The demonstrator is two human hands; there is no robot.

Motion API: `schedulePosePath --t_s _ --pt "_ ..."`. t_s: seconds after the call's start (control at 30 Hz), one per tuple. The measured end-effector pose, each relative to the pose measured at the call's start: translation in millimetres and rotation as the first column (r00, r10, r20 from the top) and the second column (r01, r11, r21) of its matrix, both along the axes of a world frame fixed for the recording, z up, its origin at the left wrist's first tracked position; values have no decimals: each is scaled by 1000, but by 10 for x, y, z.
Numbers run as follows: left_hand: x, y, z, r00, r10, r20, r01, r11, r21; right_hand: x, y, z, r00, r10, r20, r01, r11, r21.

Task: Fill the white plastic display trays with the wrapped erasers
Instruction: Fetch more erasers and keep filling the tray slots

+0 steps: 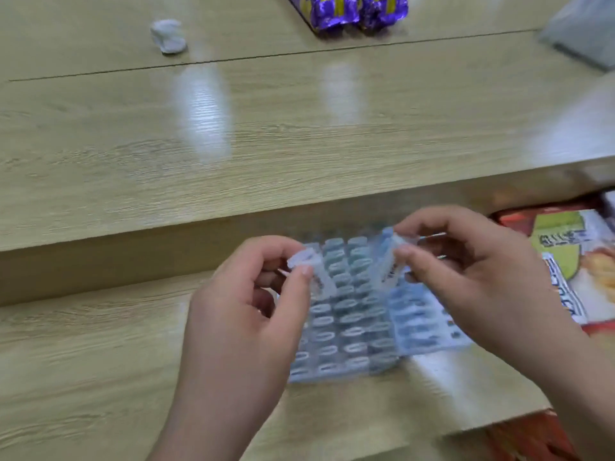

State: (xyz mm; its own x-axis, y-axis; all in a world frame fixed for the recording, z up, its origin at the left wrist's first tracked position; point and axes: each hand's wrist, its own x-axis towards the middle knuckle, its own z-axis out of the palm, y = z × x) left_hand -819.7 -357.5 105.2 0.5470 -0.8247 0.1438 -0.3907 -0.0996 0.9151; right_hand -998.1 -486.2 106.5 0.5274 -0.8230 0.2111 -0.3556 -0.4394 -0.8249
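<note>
At lower centre-left, my left hand [239,314] has its fingers [301,284] pinched on one wrapped eraser [312,271], held just above the upper left corner of the white display tray [332,377]. The tray lies on the pale wood surface [100,344] at lower centre of the frame, its rows looking nearly full. To the right, my right hand [472,271] pinches a second eraser [389,257] by its top end, over the seam where a second tray [429,324] lies against the first. The picture is blurred, so I cannot pick out the free pockets. I would find one by touch, line each eraser up with its row, and press it flat before letting go.
</note>
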Motion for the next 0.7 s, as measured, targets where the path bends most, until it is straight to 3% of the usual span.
schedulePosePath --t_s 0.13,0.27,0.7 --pt "-551 -340 0 996 -63 62 63 998 -4 -646 -340 -12 987 -144 76 138 987 83" --pt "-947 -671 -106 984 -112 137 106 993 48 -989 -608 -112 982 -187 3 187 982 36" --pt "-1346 -1149 -499 968 3 250 -50 982 181 -908 -883 -592 989 -80 -126 72 995 -73"
